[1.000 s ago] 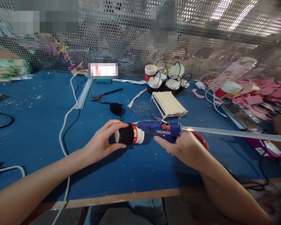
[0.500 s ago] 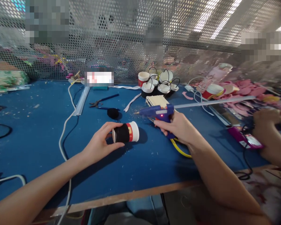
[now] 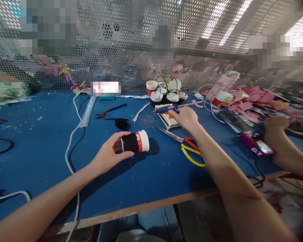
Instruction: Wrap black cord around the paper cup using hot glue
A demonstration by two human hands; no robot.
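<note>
On its side in my left hand [image 3: 111,151] is a paper cup [image 3: 135,142], its base end wrapped in black and its white rim facing right. Thumb and fingers grip the black end. My right hand [image 3: 188,117] is closed round the handle of a blue glue gun [image 3: 166,108], over a small rack of pale sticks [image 3: 170,120]; its nozzle points left. Scissors [image 3: 178,137] with red and yellow handles lie just below my right wrist. A ball of black yarn [image 3: 121,123] rests beyond the cup.
Several white cups with black handles [image 3: 173,97] stand at the back. Pliers [image 3: 107,112] and a white ribbon [image 3: 141,112] lie left of them. A white cable [image 3: 68,148] crosses the left side. Pink pieces [image 3: 247,104] and another person's arm [image 3: 280,141] are at right.
My right hand has moved the glue gun away from the cup, back and down to the stick rack, uncovering the scissors. My left hand keeps the cup in nearly the same place.
</note>
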